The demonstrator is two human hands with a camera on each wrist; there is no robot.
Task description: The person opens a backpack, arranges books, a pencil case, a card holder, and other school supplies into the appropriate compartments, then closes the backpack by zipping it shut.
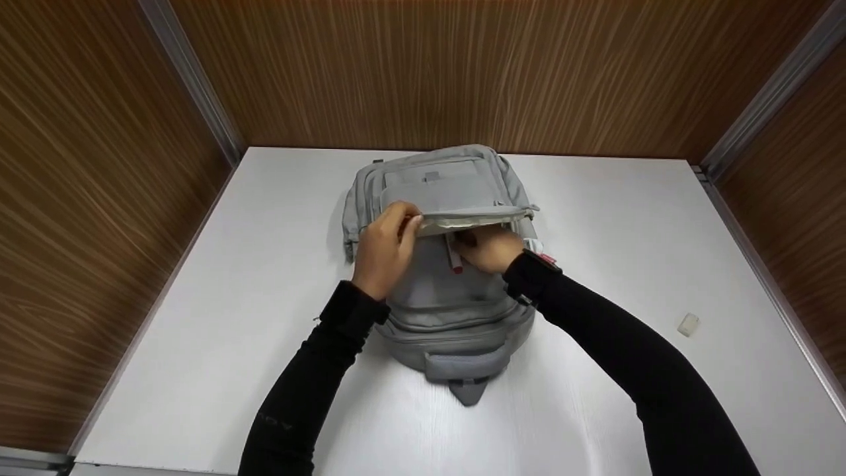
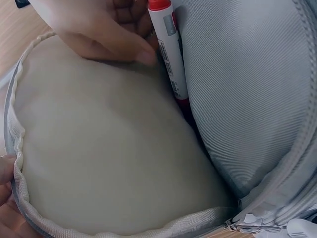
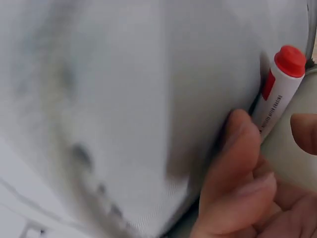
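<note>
A grey backpack lies on the white table, its front pocket unzipped. My left hand pinches the edge of the pocket's flap and holds it up, showing the cream lining. Inside the pocket opening is my right hand, beside a white marker with a red cap. The marker stands in the fold between lining and grey fabric, its lower end hidden. In the right wrist view, bent fingers lie next to the marker while the thumb stays apart from it.
A small whitish block lies on the table at the right. Something white and red shows at the backpack's right side. Wood-grain panels enclose the table at the back and both sides.
</note>
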